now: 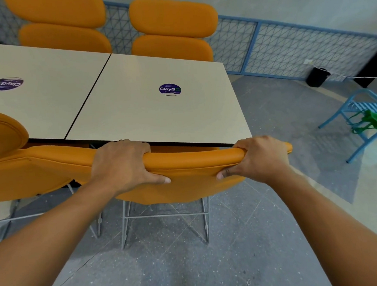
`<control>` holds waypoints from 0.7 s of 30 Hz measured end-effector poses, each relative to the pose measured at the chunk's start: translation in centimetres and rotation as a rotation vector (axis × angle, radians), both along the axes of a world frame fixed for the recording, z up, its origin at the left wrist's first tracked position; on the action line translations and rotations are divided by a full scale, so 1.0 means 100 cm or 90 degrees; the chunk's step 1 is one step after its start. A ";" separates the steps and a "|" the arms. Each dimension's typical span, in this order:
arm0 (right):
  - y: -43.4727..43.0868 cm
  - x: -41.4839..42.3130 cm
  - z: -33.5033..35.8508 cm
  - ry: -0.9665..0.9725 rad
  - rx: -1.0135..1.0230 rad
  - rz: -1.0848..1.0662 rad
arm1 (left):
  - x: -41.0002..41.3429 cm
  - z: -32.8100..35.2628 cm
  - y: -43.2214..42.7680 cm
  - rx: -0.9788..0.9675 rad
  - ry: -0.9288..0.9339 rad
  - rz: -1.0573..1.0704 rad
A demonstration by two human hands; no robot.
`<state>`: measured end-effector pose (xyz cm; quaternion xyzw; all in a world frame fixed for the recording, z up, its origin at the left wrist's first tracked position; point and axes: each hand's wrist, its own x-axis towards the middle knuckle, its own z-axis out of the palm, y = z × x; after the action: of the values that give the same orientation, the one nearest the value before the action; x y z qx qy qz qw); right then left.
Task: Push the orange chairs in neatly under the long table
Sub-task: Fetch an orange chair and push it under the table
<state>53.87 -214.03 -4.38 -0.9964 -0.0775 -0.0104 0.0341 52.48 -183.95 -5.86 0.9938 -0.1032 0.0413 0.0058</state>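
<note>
A round purple sticker (pixel 170 89) at the frame's centre reads "ClayGo" on the worktop (pixel 136 115). A second sticker (pixel 7 83), upper left, shows it upside down.

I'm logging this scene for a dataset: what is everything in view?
nearest orange chair: one, orange, near side, centre
other orange chairs: four, orange, one near left, three far side
long table: one, white top, black edge, centre
ClayGo stickers: two, purple, on tabletop
mesh fence: one, blue, behind table
slatted chair: one, blue, right
green bag: one, on slatted chair
bin: one, black, by fence
left hand, right hand: two, gripping nearest orange chair's backrest
</note>
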 end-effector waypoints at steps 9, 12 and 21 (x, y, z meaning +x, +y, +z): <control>0.012 -0.008 -0.005 -0.007 0.004 -0.009 | -0.002 -0.002 0.016 -0.010 0.022 0.008; 0.010 -0.006 -0.004 -0.006 0.004 0.000 | -0.003 -0.003 0.013 -0.019 0.015 0.010; 0.005 -0.007 -0.005 -0.025 -0.044 0.059 | -0.014 -0.005 0.007 -0.011 -0.002 0.061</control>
<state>53.21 -213.53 -4.84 -0.9919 -0.1247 -0.0260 -0.0018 51.11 -183.24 -6.36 0.9974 -0.0553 0.0443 0.0119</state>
